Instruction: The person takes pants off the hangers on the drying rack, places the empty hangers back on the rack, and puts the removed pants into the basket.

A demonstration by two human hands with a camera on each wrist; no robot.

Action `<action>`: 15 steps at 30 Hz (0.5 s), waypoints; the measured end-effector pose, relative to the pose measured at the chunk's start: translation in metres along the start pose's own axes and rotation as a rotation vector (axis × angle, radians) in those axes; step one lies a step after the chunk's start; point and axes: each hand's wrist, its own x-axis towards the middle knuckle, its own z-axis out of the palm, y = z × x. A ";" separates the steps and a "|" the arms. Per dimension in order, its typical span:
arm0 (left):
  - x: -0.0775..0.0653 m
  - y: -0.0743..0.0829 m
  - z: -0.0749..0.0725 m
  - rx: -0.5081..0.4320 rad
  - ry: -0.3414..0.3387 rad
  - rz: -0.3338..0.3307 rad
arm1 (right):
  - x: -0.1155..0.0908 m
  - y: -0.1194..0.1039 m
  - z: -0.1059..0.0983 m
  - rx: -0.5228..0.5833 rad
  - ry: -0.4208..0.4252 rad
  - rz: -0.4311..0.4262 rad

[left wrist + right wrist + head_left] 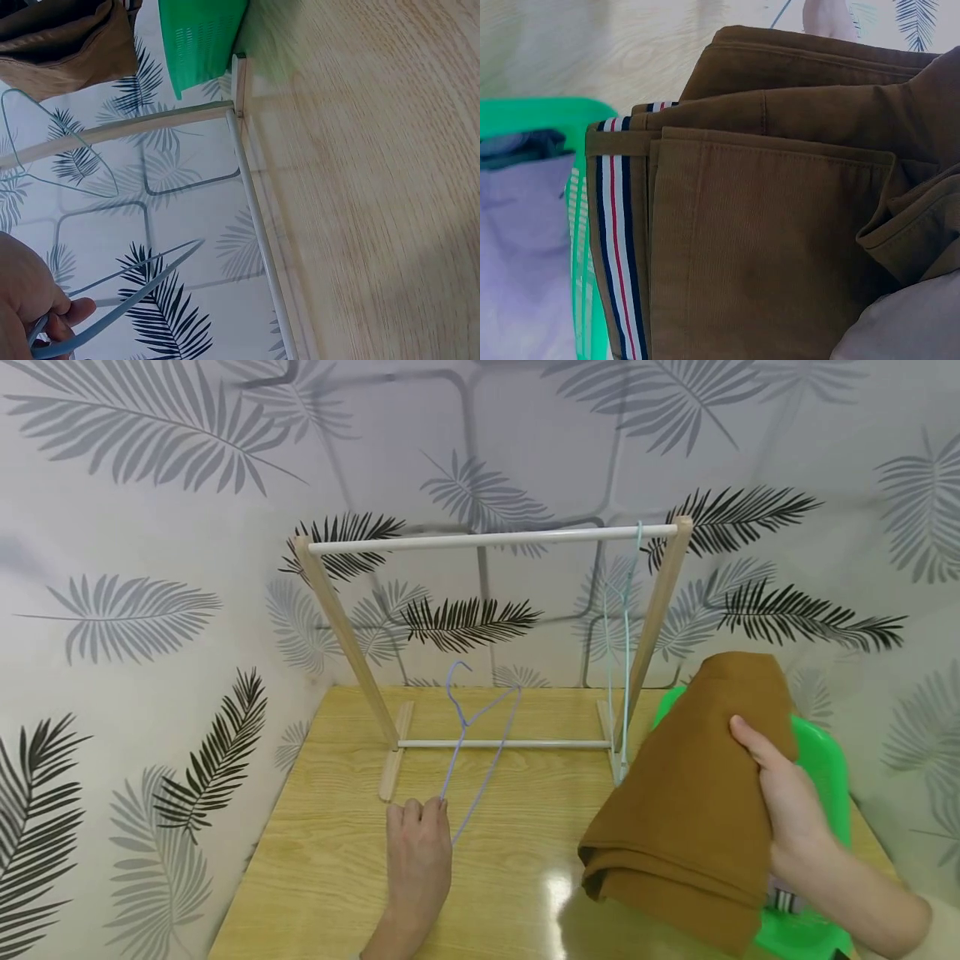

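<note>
My left hand (418, 860) pinches a lavender wire hanger (465, 724) by one end, its hook pointing up above the table. The left wrist view shows the fingers and thumb around the hanger's wire (135, 297). On the right, my right hand (795, 806) grips a pair of folded brown trousers (690, 818), the thumb on top and the other fingers hidden behind the cloth. A navy, white and red stripe (619, 240) runs down the trousers in the right wrist view. They hang in front of a green basket (823, 768).
A small wooden rack with a white top bar (487, 539) stands at the back of the wood-grain table (322, 860). A mint hanger (627, 643) hangs at the bar's right end. Purple cloth (525, 255) lies in the basket. Leaf-patterned wall (135, 635) closes the back.
</note>
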 end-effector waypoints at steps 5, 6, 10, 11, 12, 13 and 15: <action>0.000 -0.001 -0.001 0.015 0.000 -0.001 | -0.002 -0.012 -0.001 -0.141 0.046 -0.011; 0.000 -0.001 -0.001 0.019 0.000 0.000 | -0.002 -0.015 -0.002 -0.166 0.042 -0.020; 0.001 -0.001 -0.002 0.029 0.001 0.011 | 0.001 -0.028 -0.004 -0.202 -0.019 -0.042; 0.001 -0.001 -0.002 0.020 0.003 0.008 | 0.001 -0.032 -0.005 -0.206 -0.031 -0.042; 0.001 -0.001 -0.002 0.014 0.003 0.006 | 0.002 -0.035 -0.006 -0.205 -0.044 -0.047; 0.001 -0.001 -0.003 0.011 0.004 0.004 | 0.003 -0.037 -0.008 -0.205 -0.052 -0.050; 0.002 0.000 -0.003 0.003 0.003 -0.005 | 0.005 -0.043 -0.011 -0.201 -0.062 -0.060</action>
